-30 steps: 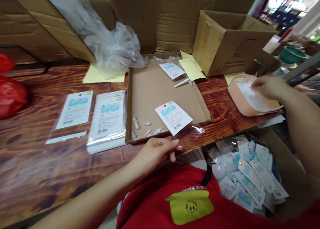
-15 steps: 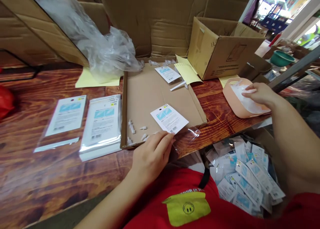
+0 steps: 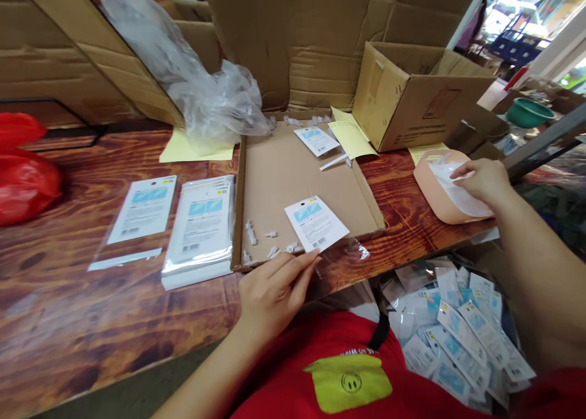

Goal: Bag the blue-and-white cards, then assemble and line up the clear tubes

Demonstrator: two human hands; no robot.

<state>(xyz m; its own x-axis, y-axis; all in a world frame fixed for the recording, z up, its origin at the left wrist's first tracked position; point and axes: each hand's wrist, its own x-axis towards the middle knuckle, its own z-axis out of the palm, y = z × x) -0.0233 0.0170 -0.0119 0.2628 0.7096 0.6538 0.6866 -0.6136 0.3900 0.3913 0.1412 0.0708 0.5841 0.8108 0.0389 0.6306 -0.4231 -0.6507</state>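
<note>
My left hand [image 3: 273, 287] pinches the near edge of a clear plastic bag holding a white printed card [image 3: 315, 223] with a blue picture. The bag lies tilted over the front edge of a shallow cardboard tray [image 3: 279, 184]. Small white plastic pieces [image 3: 251, 233] are scattered in the tray's near left corner. At the right, my right hand [image 3: 489, 182] reaches into a peach plastic bin [image 3: 437, 202] of thin white, translucent material [image 3: 458, 190]. Its thumb and fingers are closed together at the material; what they grip is too small to make out.
A stack of bagged cards [image 3: 201, 229] and one single bagged card [image 3: 141, 211] lie left of the tray. Another card [image 3: 315, 140] rests at its back. Behind stand a cardboard box [image 3: 425, 110] and crumpled clear plastic [image 3: 224, 101]. Many filled packets [image 3: 458, 339] sit below the table edge.
The view has shifted slightly left, so the scene sits further right. My right hand has moved little within the bin, its fingers now drawn closer together. My left hand still holds the bag.
</note>
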